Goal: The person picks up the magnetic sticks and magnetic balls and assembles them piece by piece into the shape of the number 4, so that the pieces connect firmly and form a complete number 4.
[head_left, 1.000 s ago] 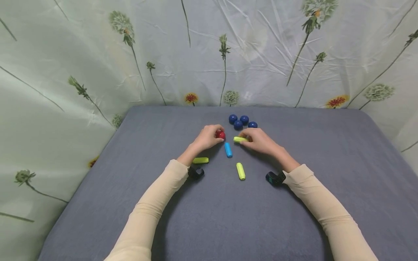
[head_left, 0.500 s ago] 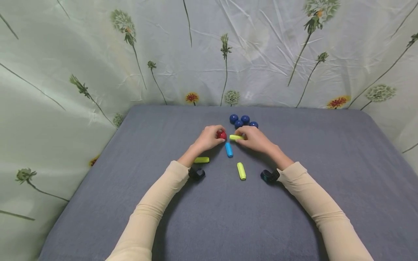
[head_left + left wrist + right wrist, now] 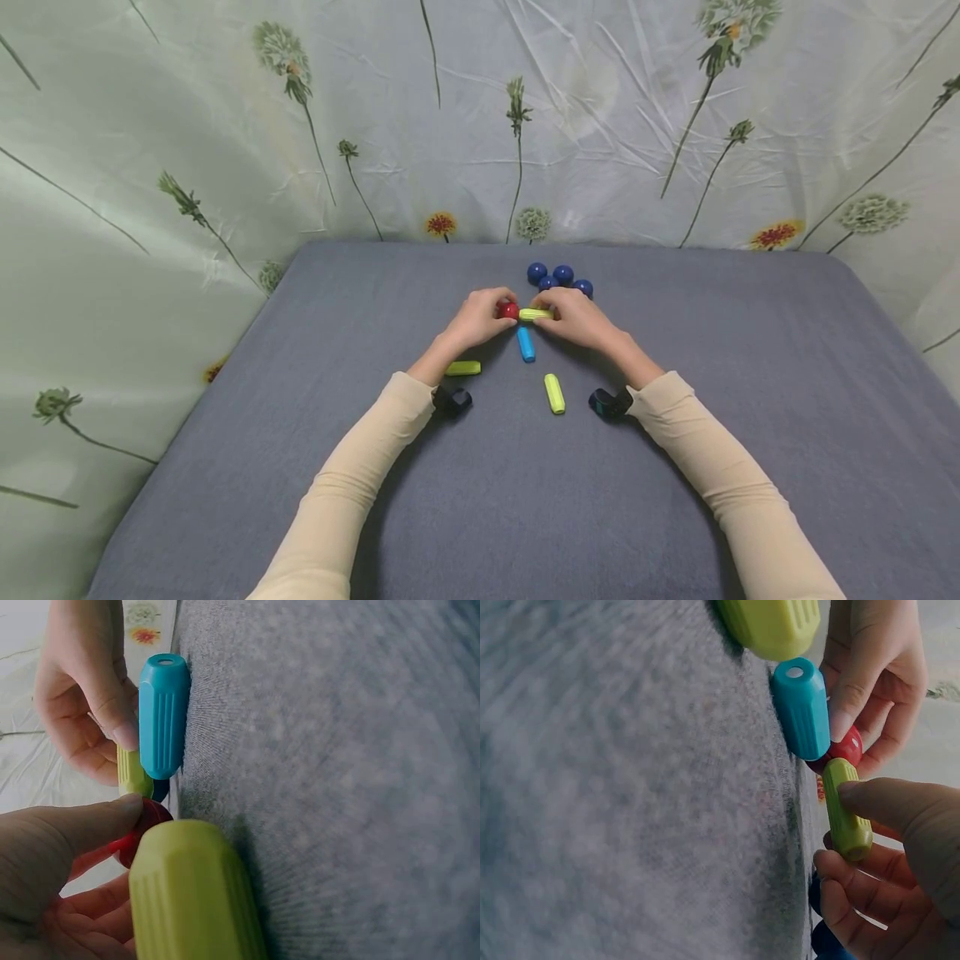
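My left hand (image 3: 477, 318) pinches a shiny red ball (image 3: 508, 311) between thumb and fingers, close over the table. From the right, my right hand (image 3: 583, 320) holds a short yellow-green ribbed rod (image 3: 531, 315) by thumb and fingertips. In the right wrist view, this rod's (image 3: 846, 817) far end is right at the red ball (image 3: 849, 748). A blue ribbed rod (image 3: 527, 344) with a small silvery disc in its end lies just in front of both hands. Another yellow-green rod (image 3: 463, 367) lies beside my left wrist, partly hidden by it.
A third yellow-green rod (image 3: 555, 394) lies on the grey cloth-covered table (image 3: 525, 500), nearer to me. Several dark blue balls (image 3: 537, 273) cluster behind my right hand, some partly covered by it. A flower-printed curtain (image 3: 420, 125) hangs along the table's back edge.
My right hand has moved left with the yellow-green rod, bringing its end up to the red ball. My left hand has stayed in place with the ball.
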{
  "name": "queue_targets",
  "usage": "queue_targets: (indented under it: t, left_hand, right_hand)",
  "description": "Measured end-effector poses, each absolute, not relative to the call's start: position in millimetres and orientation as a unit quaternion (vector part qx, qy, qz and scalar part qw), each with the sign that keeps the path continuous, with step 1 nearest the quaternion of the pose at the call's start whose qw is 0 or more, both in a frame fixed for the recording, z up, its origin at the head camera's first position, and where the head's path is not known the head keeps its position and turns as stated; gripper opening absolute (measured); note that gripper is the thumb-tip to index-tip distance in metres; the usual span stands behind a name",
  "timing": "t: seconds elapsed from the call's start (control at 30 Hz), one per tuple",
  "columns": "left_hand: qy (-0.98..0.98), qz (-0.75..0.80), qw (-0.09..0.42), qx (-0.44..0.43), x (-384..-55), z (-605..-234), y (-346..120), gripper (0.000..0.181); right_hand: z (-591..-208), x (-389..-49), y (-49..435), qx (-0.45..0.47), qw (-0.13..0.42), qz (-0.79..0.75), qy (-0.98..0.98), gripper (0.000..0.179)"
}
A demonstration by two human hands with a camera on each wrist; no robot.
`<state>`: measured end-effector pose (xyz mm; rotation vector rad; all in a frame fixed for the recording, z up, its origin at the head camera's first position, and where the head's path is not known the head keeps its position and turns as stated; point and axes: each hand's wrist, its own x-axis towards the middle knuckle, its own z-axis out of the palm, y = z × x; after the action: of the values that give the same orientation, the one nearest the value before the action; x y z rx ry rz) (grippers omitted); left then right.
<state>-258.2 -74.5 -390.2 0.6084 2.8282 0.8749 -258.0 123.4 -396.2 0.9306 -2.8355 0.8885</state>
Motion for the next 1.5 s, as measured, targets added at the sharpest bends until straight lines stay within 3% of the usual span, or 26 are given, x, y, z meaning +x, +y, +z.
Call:
queue_targets:
  t: [0.37,0.73,1.17,1.5]
  left_hand:
    - [0.928,0.316,0.058,0.187,-258.6,-393.4,-76.8,0.03]
    - [0.926,0.329,0.044,0.181,-259.2,-393.0,-83.7,0.031]
    - [0.92,0.349,0.046,0.174,-260.2,-395.2,-88.0,0.03]
    - [0.918,0.355,0.049,0.17,-257.9,-400.9,-85.5,0.031]
  right_hand:
    - [-394.6,-251.8,136.1,0.301,0.014,0.313,-0.901,0.032]
    - [-387.2,-250.3,149.7,0.276,0.015,0.313,-0.909,0.033]
    - [-384.5,-253.9,161.6,0.232,0.062,0.327,-0.914,0.028]
    - [-390.7,-260.9,168.0,0.184,0.13,0.322,-0.92,0.026]
